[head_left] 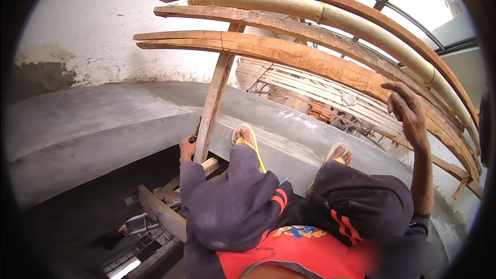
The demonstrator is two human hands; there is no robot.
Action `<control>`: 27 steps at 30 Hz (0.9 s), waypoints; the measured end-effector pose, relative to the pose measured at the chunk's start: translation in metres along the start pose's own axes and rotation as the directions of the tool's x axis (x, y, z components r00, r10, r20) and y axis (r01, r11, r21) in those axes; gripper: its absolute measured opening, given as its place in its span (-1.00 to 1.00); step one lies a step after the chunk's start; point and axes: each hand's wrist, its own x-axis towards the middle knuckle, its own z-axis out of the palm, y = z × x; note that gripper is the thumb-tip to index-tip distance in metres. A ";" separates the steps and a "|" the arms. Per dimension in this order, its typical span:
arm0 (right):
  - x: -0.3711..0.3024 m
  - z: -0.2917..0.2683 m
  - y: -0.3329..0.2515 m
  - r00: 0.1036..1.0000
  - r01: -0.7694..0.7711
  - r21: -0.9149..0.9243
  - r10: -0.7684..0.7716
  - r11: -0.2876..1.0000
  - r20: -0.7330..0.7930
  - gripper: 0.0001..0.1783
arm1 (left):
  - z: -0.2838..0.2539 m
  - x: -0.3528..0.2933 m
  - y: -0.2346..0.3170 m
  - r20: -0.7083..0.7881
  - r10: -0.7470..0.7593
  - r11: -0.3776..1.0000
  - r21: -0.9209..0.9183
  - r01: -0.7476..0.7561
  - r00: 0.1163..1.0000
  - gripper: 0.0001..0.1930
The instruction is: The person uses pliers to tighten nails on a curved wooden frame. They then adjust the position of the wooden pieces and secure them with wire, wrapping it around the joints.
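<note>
My left hand is low beside an upright wooden post, at the corner of a grey concrete ledge. Its fingers are closed around a small dark thing that is mostly hidden. My right hand is raised in front of the nearest rough wooden plank. Its index finger stretches toward that plank's surface while the other fingers curl loosely, with nothing visible in them. A bamboo pole and more planks run beyond it, all looking curved across the view.
My feet, in yellow-edged sandals, stand on the concrete ledge. At lower left a dark opening drops beside it, with a wooden beam and a metal frame below. Wooden slats and orange bricks lie beyond the ledge.
</note>
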 end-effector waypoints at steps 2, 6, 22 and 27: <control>-0.006 -0.002 0.008 1.000 -0.013 0.020 0.012 1.000 0.014 -0.69 | -0.003 -0.005 0.000 0.019 -0.011 0.996 0.094 0.009 1.000 -0.60; -0.008 -0.006 0.010 0.999 -0.029 -0.007 0.029 1.000 -0.029 -0.67 | -0.024 0.002 0.027 0.073 0.071 0.957 0.276 -0.089 0.995 -0.61; 0.022 0.076 -0.042 0.999 0.005 -0.147 -0.012 0.989 -0.046 -0.69 | -0.065 -0.050 0.133 -0.067 0.186 0.979 -0.069 -0.190 0.980 -0.66; 0.044 0.128 -0.079 0.966 0.251 -0.469 -0.192 0.847 0.171 -0.67 | -0.084 -0.026 0.329 0.168 0.792 0.306 -0.941 -0.144 0.587 -0.32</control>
